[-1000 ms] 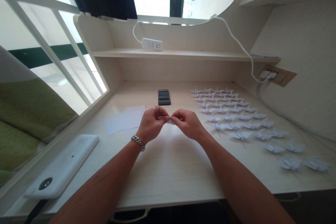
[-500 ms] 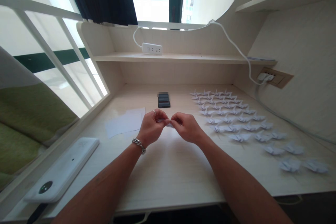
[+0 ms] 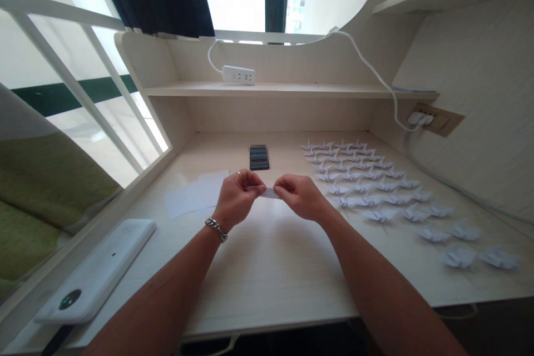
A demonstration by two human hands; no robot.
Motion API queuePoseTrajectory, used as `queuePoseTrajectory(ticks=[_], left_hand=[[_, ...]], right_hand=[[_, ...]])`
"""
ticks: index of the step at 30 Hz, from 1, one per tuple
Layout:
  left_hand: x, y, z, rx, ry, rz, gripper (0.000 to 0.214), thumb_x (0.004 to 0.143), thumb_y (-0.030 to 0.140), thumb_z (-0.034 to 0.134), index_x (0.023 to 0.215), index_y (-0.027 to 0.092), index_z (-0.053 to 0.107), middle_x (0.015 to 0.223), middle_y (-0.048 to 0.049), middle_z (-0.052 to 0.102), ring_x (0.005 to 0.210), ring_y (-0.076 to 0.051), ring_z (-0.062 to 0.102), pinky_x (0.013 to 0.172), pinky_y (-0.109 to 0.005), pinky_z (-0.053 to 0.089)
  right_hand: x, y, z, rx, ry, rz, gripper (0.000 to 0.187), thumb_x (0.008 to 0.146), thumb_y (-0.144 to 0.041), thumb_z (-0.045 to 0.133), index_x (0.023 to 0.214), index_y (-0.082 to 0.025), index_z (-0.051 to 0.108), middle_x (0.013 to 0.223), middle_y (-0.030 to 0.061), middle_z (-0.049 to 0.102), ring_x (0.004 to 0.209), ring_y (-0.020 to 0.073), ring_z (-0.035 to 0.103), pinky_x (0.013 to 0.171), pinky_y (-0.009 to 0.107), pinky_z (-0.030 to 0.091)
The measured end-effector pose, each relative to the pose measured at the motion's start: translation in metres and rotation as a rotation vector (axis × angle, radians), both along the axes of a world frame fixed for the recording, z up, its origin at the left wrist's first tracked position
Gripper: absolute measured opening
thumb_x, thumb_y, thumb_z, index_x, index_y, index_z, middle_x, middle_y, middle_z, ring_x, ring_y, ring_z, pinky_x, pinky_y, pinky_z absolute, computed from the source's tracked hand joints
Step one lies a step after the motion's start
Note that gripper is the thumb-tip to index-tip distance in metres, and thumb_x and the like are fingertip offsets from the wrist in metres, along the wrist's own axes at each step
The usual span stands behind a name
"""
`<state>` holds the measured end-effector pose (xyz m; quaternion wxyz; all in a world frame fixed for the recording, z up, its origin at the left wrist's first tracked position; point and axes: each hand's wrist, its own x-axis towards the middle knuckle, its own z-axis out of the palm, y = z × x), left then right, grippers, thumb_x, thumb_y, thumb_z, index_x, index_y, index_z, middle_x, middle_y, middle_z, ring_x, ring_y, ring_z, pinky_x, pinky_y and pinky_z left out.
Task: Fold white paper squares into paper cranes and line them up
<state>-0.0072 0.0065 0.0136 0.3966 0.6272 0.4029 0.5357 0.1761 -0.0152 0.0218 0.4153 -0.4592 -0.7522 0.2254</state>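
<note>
A small folded piece of white paper (image 3: 270, 193) is stretched between my two hands above the desk. My left hand (image 3: 238, 196), with a ring and a chain bracelet (image 3: 216, 228), pinches its left end between thumb and fingers. On the other end, my right hand (image 3: 301, 196) pinches the paper the same way. The fingers cover both ends, so the full shape of the fold is hidden. White paper sheets (image 3: 196, 193) lie flat just left of my left hand. Several folded paper cranes (image 3: 369, 186) stand in rows to the right of my right hand.
Behind my hands lies a small dark case (image 3: 259, 157), partly blurred out. A white lamp-like device (image 3: 100, 270) rests along the desk's left side. A power strip (image 3: 238, 75) sits on the shelf (image 3: 283, 89) above, and a white cable (image 3: 375, 75) runs to the wall socket (image 3: 440, 119).
My hands have moved a little apart, so more of the folded paper shows between the fingertips. The whole view has shifted slightly.
</note>
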Motion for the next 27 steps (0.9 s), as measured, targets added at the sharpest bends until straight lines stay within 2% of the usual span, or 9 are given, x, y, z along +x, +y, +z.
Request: queuePoseTrajectory(ticks=[7, 9, 12, 19, 27], left_hand=[[-0.001, 0.0, 0.002, -0.035, -0.033, -0.011, 0.015, 0.064, 0.017, 0.078, 0.069, 0.015, 0.063, 0.069, -0.001, 0.069, 0.065, -0.013, 0.063, 0.064, -0.026, 0.051], [-0.001, 0.0, 0.001, -0.047, -0.028, -0.017, 0.016, 0.063, 0.017, 0.078, 0.069, 0.015, 0.064, 0.069, -0.001, 0.069, 0.065, -0.013, 0.063, 0.064, -0.026, 0.051], [0.001, 0.0, -0.001, -0.073, -0.026, -0.057, 0.017, 0.062, 0.017, 0.078, 0.072, 0.015, 0.065, 0.07, -0.0014, 0.069, 0.066, -0.013, 0.064, 0.066, -0.027, 0.052], [-0.003, -0.001, 0.005, -0.138, -0.052, -0.185, 0.017, 0.066, 0.015, 0.071, 0.083, 0.014, 0.068, 0.077, -0.0054, 0.073, 0.073, -0.017, 0.069, 0.071, -0.031, 0.055], [-0.002, -0.001, 0.005, -0.109, 0.005, -0.168, 0.016, 0.066, 0.017, 0.074, 0.08, 0.014, 0.069, 0.077, -0.0044, 0.072, 0.073, -0.017, 0.068, 0.073, -0.032, 0.055]], right_hand=[[0.005, 0.002, 0.001, -0.03, 0.05, -0.043, 0.013, 0.083, -0.025, 0.059, 0.075, -0.017, 0.066, 0.07, 0.001, 0.067, 0.062, 0.0125, 0.058, 0.06, 0.024, 0.043], [0.002, 0.002, -0.003, -0.04, 0.073, -0.016, 0.014, 0.084, -0.029, 0.061, 0.078, -0.017, 0.066, 0.075, 0.0023, 0.069, 0.066, 0.0136, 0.061, 0.062, 0.024, 0.045], [-0.003, 0.003, -0.009, -0.05, 0.054, 0.044, 0.016, 0.085, -0.033, 0.062, 0.081, -0.018, 0.066, 0.077, 0.0028, 0.07, 0.069, 0.0146, 0.062, 0.064, 0.025, 0.046], [-0.002, 0.004, -0.01, -0.073, -0.002, 0.014, 0.014, 0.086, -0.025, 0.058, 0.076, -0.018, 0.065, 0.069, 0.0015, 0.069, 0.064, 0.014, 0.061, 0.061, 0.025, 0.043], [-0.002, 0.003, -0.006, -0.039, -0.041, -0.006, 0.014, 0.085, -0.024, 0.058, 0.076, -0.018, 0.067, 0.069, 0.0017, 0.069, 0.063, 0.0136, 0.059, 0.061, 0.025, 0.041]])
